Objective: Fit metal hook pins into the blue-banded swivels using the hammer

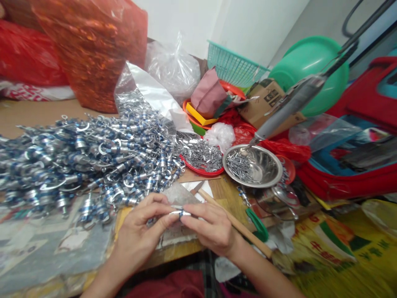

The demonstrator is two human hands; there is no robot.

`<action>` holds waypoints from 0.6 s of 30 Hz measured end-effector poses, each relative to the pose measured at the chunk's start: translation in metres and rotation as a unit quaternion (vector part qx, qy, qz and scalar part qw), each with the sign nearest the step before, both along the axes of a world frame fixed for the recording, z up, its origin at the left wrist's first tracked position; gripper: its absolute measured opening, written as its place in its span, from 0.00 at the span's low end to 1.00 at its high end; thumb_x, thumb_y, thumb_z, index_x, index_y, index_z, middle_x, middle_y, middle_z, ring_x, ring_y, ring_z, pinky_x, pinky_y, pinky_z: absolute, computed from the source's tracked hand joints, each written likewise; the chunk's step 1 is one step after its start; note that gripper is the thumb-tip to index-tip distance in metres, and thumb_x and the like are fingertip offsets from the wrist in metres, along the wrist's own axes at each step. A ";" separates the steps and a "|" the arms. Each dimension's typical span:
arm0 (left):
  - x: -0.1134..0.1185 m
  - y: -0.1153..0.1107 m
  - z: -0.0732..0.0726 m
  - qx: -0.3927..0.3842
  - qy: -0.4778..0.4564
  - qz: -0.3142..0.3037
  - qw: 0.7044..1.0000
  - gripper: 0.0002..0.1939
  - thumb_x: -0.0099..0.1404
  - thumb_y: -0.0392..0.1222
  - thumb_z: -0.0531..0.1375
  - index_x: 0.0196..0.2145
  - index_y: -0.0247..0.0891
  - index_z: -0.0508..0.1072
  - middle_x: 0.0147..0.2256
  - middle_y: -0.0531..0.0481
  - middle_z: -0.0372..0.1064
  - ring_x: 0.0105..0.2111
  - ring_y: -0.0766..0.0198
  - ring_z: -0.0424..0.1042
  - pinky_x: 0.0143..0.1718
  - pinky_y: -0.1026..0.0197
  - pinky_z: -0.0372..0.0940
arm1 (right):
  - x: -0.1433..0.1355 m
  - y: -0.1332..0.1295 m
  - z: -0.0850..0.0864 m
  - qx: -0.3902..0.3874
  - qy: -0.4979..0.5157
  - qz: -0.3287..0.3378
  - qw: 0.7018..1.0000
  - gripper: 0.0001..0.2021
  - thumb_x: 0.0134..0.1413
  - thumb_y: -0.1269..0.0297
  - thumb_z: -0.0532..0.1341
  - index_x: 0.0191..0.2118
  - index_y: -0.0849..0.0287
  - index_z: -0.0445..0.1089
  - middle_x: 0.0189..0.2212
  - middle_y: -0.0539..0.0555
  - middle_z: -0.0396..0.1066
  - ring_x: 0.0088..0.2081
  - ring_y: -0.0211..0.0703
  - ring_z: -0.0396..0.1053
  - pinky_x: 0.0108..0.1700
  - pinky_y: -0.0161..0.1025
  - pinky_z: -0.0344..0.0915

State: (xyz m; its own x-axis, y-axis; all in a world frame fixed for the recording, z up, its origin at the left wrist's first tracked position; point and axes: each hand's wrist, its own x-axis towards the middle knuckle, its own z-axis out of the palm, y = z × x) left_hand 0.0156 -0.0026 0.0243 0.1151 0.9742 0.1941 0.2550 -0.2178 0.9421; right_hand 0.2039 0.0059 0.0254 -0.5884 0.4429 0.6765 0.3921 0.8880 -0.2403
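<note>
A small silver and blue metal part (180, 212) is held between both hands near the table's front edge. The fingers of my left hand (145, 223) pinch its left end, and those of my right hand (212, 225) close on its right end. Fingertips hide much of the part. Behind and left of my hands lies a large heap of silver and blue metal pieces (77, 157). Beyond the hands, a red plate (211, 172) bears many small silver pieces. Right of it, a steel bowl (268, 165) holds thin metal pins.
A wooden stick (242, 227) lies diagonally beside my right hand, near a green-handled tool (259, 225). A grey rod-shaped tool (288, 107) reaches down to the bowl. Orange bag (96, 49), green basin (313, 70) and red container (325, 186) stand around the table (223, 192).
</note>
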 end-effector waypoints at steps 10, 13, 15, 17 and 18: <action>0.003 -0.003 -0.003 -0.209 -0.149 0.016 0.966 0.10 0.49 0.44 0.63 0.30 0.38 0.74 0.29 0.50 0.75 0.31 0.61 0.72 0.34 0.63 0.66 | -0.022 -0.008 -0.003 -0.247 0.188 -0.059 0.949 0.06 0.42 0.73 0.65 0.31 0.61 0.75 0.28 0.56 0.75 0.29 0.39 0.72 0.32 0.32 0.70; 0.006 -0.008 -0.008 -0.240 -0.214 0.038 0.946 0.23 0.44 0.41 0.67 0.40 0.39 0.69 0.35 0.50 0.74 0.37 0.60 0.71 0.38 0.63 0.67 | -0.021 -0.006 0.002 -0.325 0.165 -0.089 0.927 0.06 0.41 0.70 0.65 0.30 0.58 0.76 0.26 0.53 0.75 0.27 0.38 0.72 0.29 0.31 0.69; 0.007 -0.010 -0.010 -0.250 -0.234 0.041 0.939 0.27 0.44 0.40 0.67 0.44 0.39 0.66 0.34 0.50 0.72 0.38 0.60 0.71 0.38 0.63 0.67 | -0.013 0.008 0.007 -0.363 0.085 -0.066 0.926 0.05 0.42 0.67 0.65 0.30 0.57 0.76 0.26 0.51 0.75 0.28 0.37 0.71 0.29 0.31 0.68; 0.007 -0.011 -0.011 -0.259 -0.246 0.040 0.933 0.28 0.46 0.41 0.66 0.45 0.40 0.62 0.33 0.51 0.71 0.37 0.60 0.71 0.37 0.63 0.68 | -0.002 0.034 0.009 -0.340 -0.036 -0.117 0.933 0.06 0.48 0.64 0.62 0.32 0.56 0.75 0.29 0.50 0.75 0.31 0.36 0.71 0.34 0.31 0.68; 0.007 -0.010 -0.011 -0.264 -0.249 0.034 0.931 0.29 0.47 0.41 0.65 0.46 0.41 0.60 0.32 0.51 0.70 0.36 0.60 0.71 0.36 0.62 0.68 | 0.005 0.051 0.009 -0.299 -0.088 -0.182 0.932 0.07 0.51 0.65 0.59 0.34 0.57 0.75 0.32 0.51 0.75 0.34 0.36 0.71 0.37 0.32 0.67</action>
State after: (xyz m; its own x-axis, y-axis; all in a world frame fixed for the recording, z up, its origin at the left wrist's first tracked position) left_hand 0.0229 -0.0128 0.0129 0.0725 0.9508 -0.3011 -0.2467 0.3096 0.9183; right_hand 0.2087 0.0566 0.0341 -0.4035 0.9024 0.1511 0.7214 0.4153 -0.5542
